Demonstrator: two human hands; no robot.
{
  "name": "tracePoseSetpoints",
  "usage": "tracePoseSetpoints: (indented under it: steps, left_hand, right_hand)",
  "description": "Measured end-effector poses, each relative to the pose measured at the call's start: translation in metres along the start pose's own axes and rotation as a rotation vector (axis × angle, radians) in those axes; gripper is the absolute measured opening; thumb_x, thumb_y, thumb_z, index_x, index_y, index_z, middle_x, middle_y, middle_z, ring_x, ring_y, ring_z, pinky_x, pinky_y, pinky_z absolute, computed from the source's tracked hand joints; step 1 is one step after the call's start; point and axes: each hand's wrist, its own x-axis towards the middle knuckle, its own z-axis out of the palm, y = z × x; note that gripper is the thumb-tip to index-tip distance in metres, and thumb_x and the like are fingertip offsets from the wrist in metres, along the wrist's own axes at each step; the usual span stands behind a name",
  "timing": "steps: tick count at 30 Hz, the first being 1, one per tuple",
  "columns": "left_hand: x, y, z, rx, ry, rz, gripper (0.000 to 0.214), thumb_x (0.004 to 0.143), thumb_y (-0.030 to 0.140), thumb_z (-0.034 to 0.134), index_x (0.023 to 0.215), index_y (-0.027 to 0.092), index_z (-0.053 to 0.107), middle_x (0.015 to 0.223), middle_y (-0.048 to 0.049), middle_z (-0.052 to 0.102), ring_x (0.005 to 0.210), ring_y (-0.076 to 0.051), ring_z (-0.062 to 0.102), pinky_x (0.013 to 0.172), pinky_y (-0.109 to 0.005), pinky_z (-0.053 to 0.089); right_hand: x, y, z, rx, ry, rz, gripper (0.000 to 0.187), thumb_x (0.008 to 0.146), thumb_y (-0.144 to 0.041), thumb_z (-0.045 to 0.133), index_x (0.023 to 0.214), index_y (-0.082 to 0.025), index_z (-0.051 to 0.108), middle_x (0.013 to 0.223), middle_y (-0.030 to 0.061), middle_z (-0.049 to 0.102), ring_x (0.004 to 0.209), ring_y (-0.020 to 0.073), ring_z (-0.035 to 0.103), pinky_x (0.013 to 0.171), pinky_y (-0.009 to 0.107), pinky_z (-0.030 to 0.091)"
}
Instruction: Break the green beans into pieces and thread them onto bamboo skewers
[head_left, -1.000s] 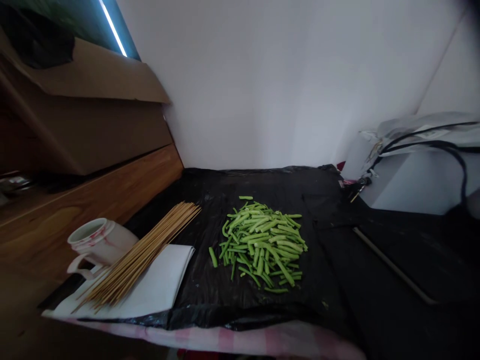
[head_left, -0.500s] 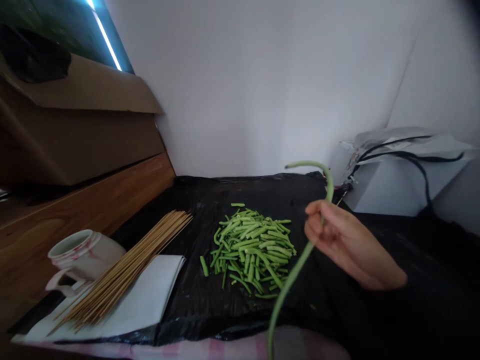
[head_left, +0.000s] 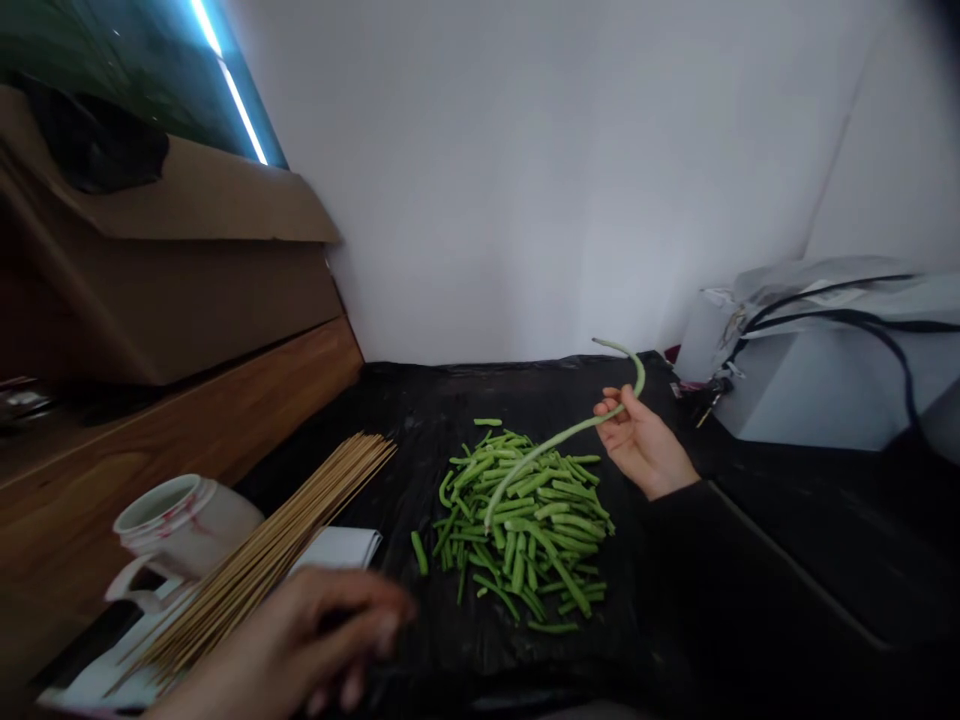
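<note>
A long green bean [head_left: 546, 446] is pinched between the thumb and fingers of my right hand [head_left: 641, 440]. Its thin tip curls up above the hand, and its other end hangs down to the left over a pile of cut green bean pieces [head_left: 525, 500]. The pile lies on a black plastic sheet [head_left: 420, 400]. My left hand [head_left: 322, 640], somewhat blurred, is low in the view, left of the pile and in front of the skewers. Its fingers are curled with the thumb near the forefinger; whether anything small is between them is hidden.
Thin wooden skewers [head_left: 300, 520] lie in a bundle on a folded white sheet [head_left: 341, 547], against a white mug [head_left: 191, 525] tipped on its side. A cardboard box [head_left: 225, 290] stands at the back left. A white bag with black straps [head_left: 810, 370] is at the right.
My left hand has come into view at the lower left. My right hand has moved slightly away from me, and the bean's hanging end has swung up and left over the pile.
</note>
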Motion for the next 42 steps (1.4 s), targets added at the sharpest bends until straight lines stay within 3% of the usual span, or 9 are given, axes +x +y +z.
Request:
tracePoseSetpoints:
  steps: [3,5,8,10,15,20,27,34,42]
  left_hand:
    - [0.064,0.045,0.020,0.063,-0.077,0.208,0.045,0.084,0.058,0.051,0.082,0.017,0.070,0.076,-0.0059,0.070,0.049,-0.013,0.062,0.038,-0.019,0.040]
    - [0.096,0.063,0.036,0.061,-0.141,0.214,0.052,0.088,0.060,0.042,0.086,0.016,0.069,0.075,-0.0063,0.070,0.046,-0.013,0.062,0.038,-0.019,0.040]
    - [0.120,0.069,0.053,0.079,-0.351,0.174,0.039,0.082,0.054,0.057,0.079,0.015,0.064,0.068,-0.0024,0.066,0.048,-0.013,0.061,0.040,-0.019,0.038]
    - [0.126,0.068,0.056,0.093,-0.394,0.204,0.029,0.076,0.044,0.067,0.076,0.015,0.061,0.062,0.0013,0.062,0.050,-0.012,0.058,0.044,-0.019,0.038]
    - [0.133,0.074,0.058,0.094,-0.187,0.440,0.019,0.079,0.033,0.064,0.075,0.015,0.062,0.061,0.0037,0.053,0.055,-0.010,0.047,0.051,-0.020,0.035]
    - [0.146,0.068,0.077,-0.023,-0.063,0.566,0.021,0.084,0.033,0.060,0.082,0.014,0.067,0.071,-0.0004,0.060,0.060,-0.012,0.049,0.056,-0.022,0.038]
    - [0.150,0.041,0.081,-0.110,0.213,0.554,0.045,0.097,0.044,0.039,0.087,0.014,0.071,0.071,-0.0026,0.064,0.057,-0.013,0.053,0.057,-0.024,0.040]
    - [0.146,0.045,0.086,0.062,0.242,0.690,0.023,0.086,0.037,0.064,0.083,0.016,0.073,0.075,-0.0032,0.068,0.066,-0.015,0.057,0.062,-0.025,0.040]
    - [0.151,0.041,0.088,0.098,0.315,0.712,0.019,0.088,0.026,0.058,0.084,0.015,0.073,0.077,-0.0053,0.070,0.069,-0.016,0.061,0.066,-0.026,0.043]
  right_hand:
    - [-0.001,0.000,-0.005,0.020,0.025,-0.015,0.014,0.087,-0.031,0.067,0.079,-0.020,0.063,0.062,-0.0021,0.062,0.060,0.0097,0.064,0.044,0.015,0.052]
    - [-0.001,-0.003,-0.009,0.025,0.048,-0.037,0.016,0.087,-0.031,0.067,0.078,-0.018,0.064,0.061,-0.0018,0.062,0.060,0.0097,0.064,0.044,0.015,0.051]
    - [0.002,-0.010,-0.014,0.021,0.084,-0.075,0.019,0.087,-0.033,0.068,0.076,-0.018,0.064,0.060,-0.0023,0.061,0.059,0.0090,0.064,0.042,0.014,0.047]
    - [0.002,-0.014,-0.015,0.019,0.103,-0.089,0.020,0.087,-0.033,0.067,0.075,-0.018,0.065,0.060,-0.0025,0.062,0.060,0.0089,0.064,0.042,0.013,0.046]
    - [-0.016,-0.004,-0.001,-0.158,-0.083,-0.095,0.019,0.079,-0.036,0.074,0.090,-0.022,0.068,0.094,0.0026,0.072,0.091,0.0170,0.066,0.062,0.022,0.054]
    - [-0.041,0.023,0.015,-0.502,-0.322,-0.066,0.020,0.080,-0.039,0.072,0.087,-0.020,0.071,0.089,0.0046,0.069,0.082,0.0174,0.062,0.060,0.025,0.049]
    - [-0.037,0.032,0.007,-0.445,-0.180,-0.087,0.027,0.076,-0.043,0.074,0.085,-0.019,0.070,0.075,0.0020,0.066,0.068,0.0141,0.060,0.054,0.023,0.046]
    - [-0.035,0.038,-0.002,-0.550,-0.152,-0.198,0.025,0.081,-0.043,0.070,0.088,-0.019,0.070,0.080,0.0036,0.068,0.068,0.0144,0.062,0.056,0.024,0.049]
    - [-0.048,0.034,0.009,-0.797,-0.166,-0.342,0.024,0.085,-0.043,0.065,0.090,-0.020,0.069,0.078,0.0037,0.071,0.064,0.0162,0.064,0.057,0.028,0.053]
